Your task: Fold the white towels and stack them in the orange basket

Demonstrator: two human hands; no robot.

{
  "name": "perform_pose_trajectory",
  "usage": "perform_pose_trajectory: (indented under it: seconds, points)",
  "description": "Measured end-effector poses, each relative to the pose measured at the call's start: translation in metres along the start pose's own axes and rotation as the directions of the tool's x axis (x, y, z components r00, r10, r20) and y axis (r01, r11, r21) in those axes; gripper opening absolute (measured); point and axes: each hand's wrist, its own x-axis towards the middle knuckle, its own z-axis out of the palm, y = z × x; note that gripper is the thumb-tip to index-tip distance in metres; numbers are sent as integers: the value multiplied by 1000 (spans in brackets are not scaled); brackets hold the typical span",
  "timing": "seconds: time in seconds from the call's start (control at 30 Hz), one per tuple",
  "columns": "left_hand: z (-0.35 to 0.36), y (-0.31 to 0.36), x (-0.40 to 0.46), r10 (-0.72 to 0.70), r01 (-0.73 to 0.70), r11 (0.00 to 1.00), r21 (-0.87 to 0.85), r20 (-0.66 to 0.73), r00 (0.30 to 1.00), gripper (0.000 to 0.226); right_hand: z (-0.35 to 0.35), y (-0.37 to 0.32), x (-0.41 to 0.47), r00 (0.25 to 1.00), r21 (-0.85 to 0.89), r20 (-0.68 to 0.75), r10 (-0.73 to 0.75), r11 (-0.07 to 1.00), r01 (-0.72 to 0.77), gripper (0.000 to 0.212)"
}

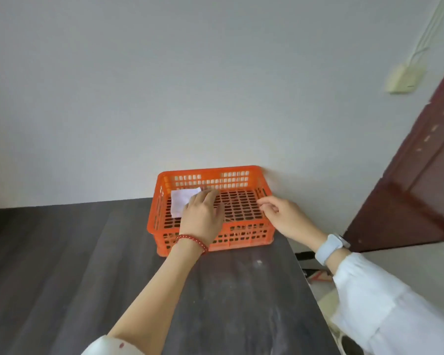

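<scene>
One towel: a folded white towel [182, 201] lies flat on the floor of the orange basket [241, 170], in the far-left corner, partly under the left hand.
Left hand: the left hand [203, 216] reaches over the basket's near wall, palm down, fingers straight and relaxed, fingertips resting on the towel's right edge; it grips nothing.
Right hand: the right hand [285, 219] hovers over the basket's near-right corner, to the right of the left hand and apart from it; its fingers are loosely curled with the thumb near the forefinger, and nothing shows between them.
Basket: slotted orange plastic, standing at the far-right end of the worktop [62, 265], its back wall against the wall behind; to the right of the left hand its floor is bare grid.
Worktop: dark grey with a streaked grain, running from the basket back under both forearms.
Left wrist: a red bead bracelet [192, 240] circles it, just above the basket's near wall.
Right wrist: a pale blue watch [330, 248] sits ahead of a white sleeve [382, 298].
Right of the right hand: a dark red door [420, 175] and, higher on the wall, a cream wall box [403, 78] with cables.
</scene>
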Motion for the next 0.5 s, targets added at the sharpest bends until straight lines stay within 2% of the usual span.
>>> perform_pose_trajectory:
  seconds: [0.1,0.23,0.4,0.5]
  points:
    - [18,49,-55,61,-58,993,-101,31,998,38,-26,23,-86,994,-13,-54,91,996,-92,29]
    - [65,119,-111,175,-137,970,-200,187,967,38,-62,76,-193,952,23,-183,245,969,-245,26]
    - [132,233,-153,388,-290,909,-298,357,850,39,-122,137,-324,809,87,-380,449,888,-452,25]
    - [176,335,-186,574,-419,805,-420,375,728,41,-171,174,-421,674,153,-475,566,807,-570,27]
